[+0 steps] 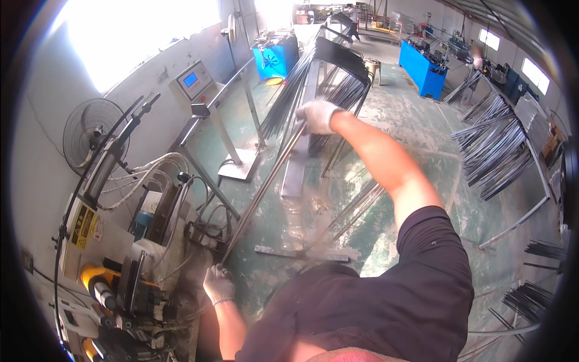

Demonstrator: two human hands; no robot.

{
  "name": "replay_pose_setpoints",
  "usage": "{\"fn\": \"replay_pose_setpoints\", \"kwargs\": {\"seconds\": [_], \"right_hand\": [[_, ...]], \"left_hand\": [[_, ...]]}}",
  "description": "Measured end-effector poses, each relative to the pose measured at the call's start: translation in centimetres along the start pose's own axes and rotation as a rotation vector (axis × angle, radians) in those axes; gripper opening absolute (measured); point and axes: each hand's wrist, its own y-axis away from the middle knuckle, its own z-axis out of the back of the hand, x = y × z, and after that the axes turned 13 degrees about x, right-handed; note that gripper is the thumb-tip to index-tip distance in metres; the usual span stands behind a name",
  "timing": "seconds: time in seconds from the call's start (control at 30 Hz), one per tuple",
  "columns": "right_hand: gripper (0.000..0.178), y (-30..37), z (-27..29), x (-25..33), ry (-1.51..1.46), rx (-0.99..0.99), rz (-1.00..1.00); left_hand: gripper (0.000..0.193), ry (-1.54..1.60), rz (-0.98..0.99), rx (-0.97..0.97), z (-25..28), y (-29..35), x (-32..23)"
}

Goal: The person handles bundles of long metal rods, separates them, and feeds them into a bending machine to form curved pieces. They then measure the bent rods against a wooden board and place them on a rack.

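Observation:
Long thin metal rods [263, 191] slant from upper right to lower left in front of me, seemingly a pair side by side. At their upper end, my right hand [316, 117], in a pale work glove, is closed round them with the arm stretched forward. My left hand [218, 283], gloved too, is at their lower end with its fingers curled; the exact grip is partly hidden. Just left of that hand stands a machine [163, 283] with hoses and orange-yellow parts. Beyond my right hand, many dark rods [341, 60] hang over a metal rack [312, 78].
A scale with a blue display [192, 80] and a wall fan [93, 136] stand at left. Blue machines [274, 57] [422, 69] are farther back. Rod bundles [497, 145] lie on a right-hand rack. Two people [351, 23] [477, 60] are in the distance.

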Motion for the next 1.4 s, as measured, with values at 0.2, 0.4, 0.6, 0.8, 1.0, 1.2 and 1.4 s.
{"fn": "replay_pose_setpoints", "kwargs": {"seconds": [0.2,0.4,0.6,0.8,1.0,1.2,1.4], "right_hand": [[0.044,-6.0,-2.0,-4.8,-0.233,0.022,-0.040],[0.035,-12.8,-2.8,-13.0,-0.097,-0.294,-0.602],[0.050,-19.2,-5.9,-12.4,-0.422,-0.319,-0.630],[0.053,-22.7,-6.9,-19.3,0.184,-0.290,-0.487],[0.079,-18.0,-9.0,-11.9,-0.090,-0.180,-0.268],[0.058,-12.3,-8.7,-5.2,-0.188,-0.306,0.087],[0.051,2.5,-13.9,23.0,-0.525,-0.461,0.501]], "left_hand": [[0.013,-0.020,-0.086,-0.197,1.3,3.2,-0.6],[0.012,-0.006,-0.051,-0.368,1.7,8.5,4.3],[0.008,0.046,-0.091,-0.500,1.5,13.0,9.0],[0.021,0.072,-0.163,-0.522,-2.9,14.3,11.6],[0.010,0.068,-0.250,-0.696,1.6,21.5,15.4],[0.014,0.069,-0.099,-0.871,0.3,29.7,16.6],[0.025,0.043,-0.332,-0.951,6.3,42.5,17.0]]}}
